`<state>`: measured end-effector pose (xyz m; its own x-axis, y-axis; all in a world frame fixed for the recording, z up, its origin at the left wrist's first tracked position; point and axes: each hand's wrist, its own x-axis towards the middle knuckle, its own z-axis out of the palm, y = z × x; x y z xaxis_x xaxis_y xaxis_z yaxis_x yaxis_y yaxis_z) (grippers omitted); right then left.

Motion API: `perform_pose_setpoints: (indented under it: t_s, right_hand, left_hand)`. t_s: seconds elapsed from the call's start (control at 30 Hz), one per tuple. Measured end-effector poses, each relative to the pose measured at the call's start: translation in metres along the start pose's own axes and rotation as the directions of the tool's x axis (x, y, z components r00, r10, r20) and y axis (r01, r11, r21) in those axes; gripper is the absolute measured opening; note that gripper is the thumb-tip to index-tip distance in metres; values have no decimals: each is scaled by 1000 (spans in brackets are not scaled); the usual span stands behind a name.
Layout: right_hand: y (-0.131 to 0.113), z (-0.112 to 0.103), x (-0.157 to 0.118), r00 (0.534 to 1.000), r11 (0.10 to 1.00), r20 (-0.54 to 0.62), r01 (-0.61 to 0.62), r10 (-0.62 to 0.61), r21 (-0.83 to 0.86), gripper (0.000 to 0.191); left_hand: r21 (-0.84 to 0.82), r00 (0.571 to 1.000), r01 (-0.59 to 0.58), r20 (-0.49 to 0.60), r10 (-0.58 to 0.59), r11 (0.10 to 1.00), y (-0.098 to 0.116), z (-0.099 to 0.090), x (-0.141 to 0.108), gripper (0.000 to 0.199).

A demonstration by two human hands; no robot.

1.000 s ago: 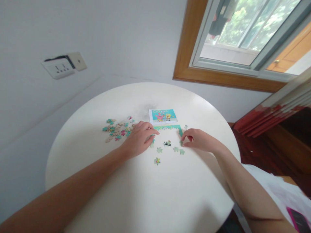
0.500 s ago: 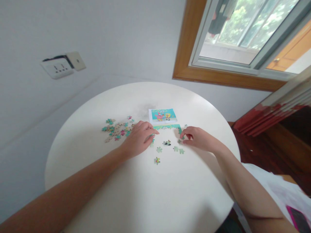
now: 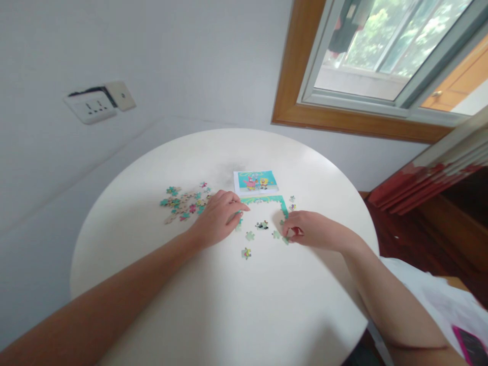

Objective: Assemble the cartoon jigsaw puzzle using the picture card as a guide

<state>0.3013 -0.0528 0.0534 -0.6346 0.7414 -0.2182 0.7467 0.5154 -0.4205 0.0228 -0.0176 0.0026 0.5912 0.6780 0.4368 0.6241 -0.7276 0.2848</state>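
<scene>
My left hand rests beside the left edge of a partly joined jigsaw puzzle, fingers apart and index finger stretched over its corner. At the right side of the frame, my right hand has thumb and fingers closed on a pale green puzzle piece, mostly hidden under the fingertips. A light green piece lies just left of it. Inside the border sits a small dark-and-green cluster. Nearer me are a green piece and a yellow-and-pink piece.
A heap of loose puzzle pieces lies left of my left hand. Behind the puzzle is a picture card with cartoon figures. Two small pieces lie to the right of the border. The round white table meets the wall behind.
My right hand has moved toward me along the puzzle's right side, from the border's edge to the lower green piece. Two pieces beyond it are now uncovered. My left hand stays put.
</scene>
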Motion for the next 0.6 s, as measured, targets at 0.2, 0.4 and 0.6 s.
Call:
perform_pose_setpoints:
  t_s: [0.2, 0.4, 0.6]
  right_hand:
    - [3, -7, -8, 992, 992, -27, -121, 120, -39, 28]
    - [3, -1, -5, 990, 984, 6, -142, 143, -103, 10]
    - [10, -5, -7, 976, 974, -6, -220, 220, -54, 24]
  left_hand:
    - [-3, 1000, 7, 6, -7, 1000, 0, 0, -1, 26]
    - [12, 1000, -5, 11, 5, 1000, -2, 2, 0, 27]
    - [7, 1000, -4, 7, 4, 1000, -1, 1, -1, 27]
